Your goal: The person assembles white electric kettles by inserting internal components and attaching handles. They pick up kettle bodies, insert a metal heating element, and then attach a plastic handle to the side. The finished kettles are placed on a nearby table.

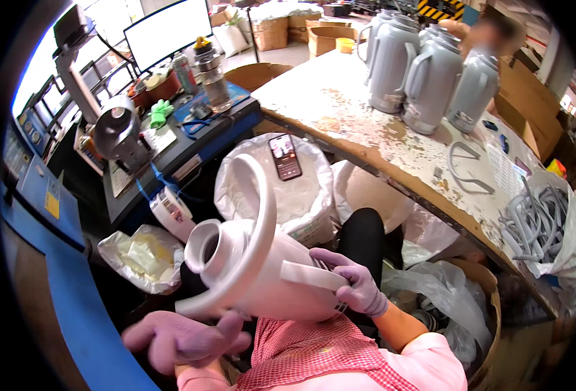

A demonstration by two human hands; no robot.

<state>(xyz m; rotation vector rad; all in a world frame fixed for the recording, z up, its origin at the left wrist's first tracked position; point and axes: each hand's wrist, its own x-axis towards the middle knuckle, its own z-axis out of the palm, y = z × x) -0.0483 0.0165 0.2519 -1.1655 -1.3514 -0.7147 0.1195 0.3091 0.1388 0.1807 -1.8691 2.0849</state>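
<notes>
A pale grey vacuum-flask body lies tilted across my lap, its round open mouth towards the upper left. My right hand, in a purple glove, is closed on it near the base, at the lower end of its side handle. A large curved grey carrying handle arcs past the neck; whether it is attached cannot be told. My left hand, also gloved and somewhat blurred, is below the handle's lower end with fingers apart. Any contact between them is unclear.
Several grey flasks stand on the worn table, near a loose curved handle and a heap of handles. A phone rests on a white-lined bin. A person is behind the flasks. A blue machine stands left.
</notes>
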